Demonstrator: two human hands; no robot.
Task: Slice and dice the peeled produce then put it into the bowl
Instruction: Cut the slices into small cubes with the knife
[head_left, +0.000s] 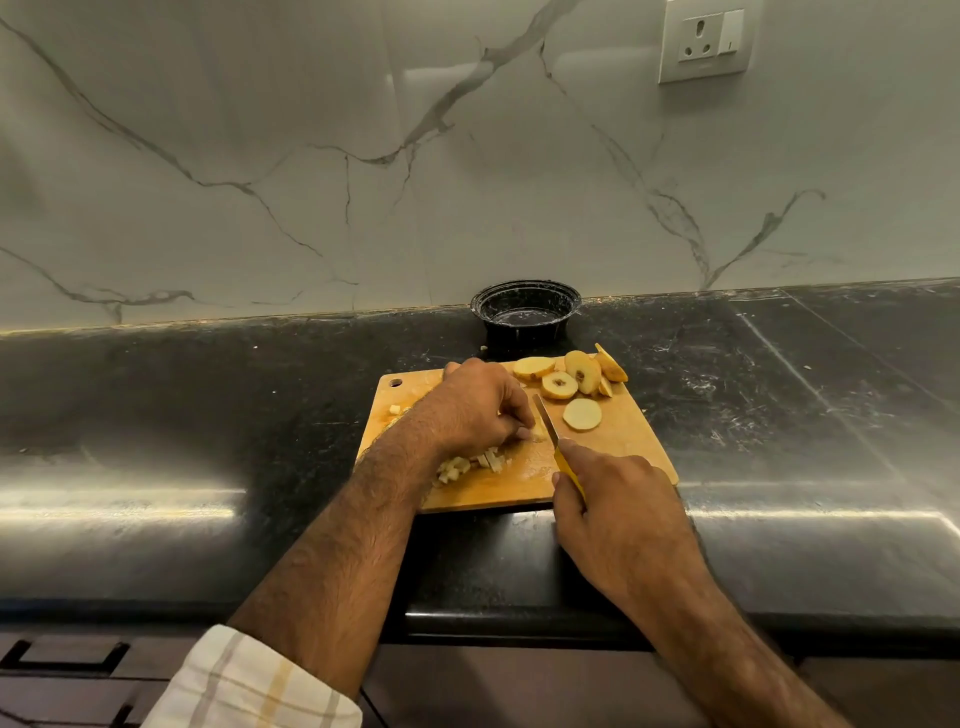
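Nearest the camera, the right hand (618, 514) gripped a yellow-handled knife (550, 434), its fingers curled round the handle and the blade angled forward and down onto the board (623, 447). Just left of the blade, the left hand (475, 408) bent its fingers (522, 431) down onto a small pale piece, pinching or pinning it for the cut; the piece itself was mostly hidden under the hand. Below that wrist lay a heap of dice (470, 465), with a stray cube near the board's left edge.

Farther back on the board, several round slices (569, 382) waited, one lying flat and apart, the rest overlapping at the far right corner. Beyond the board, the black bowl (525, 312) stood on the dark bench (779, 395) against the wall, and looked to hold nothing.

Slicing seemed finished and dicing partly done; the remaining slices wanted cutting, and no transfer to the bowl had begun.
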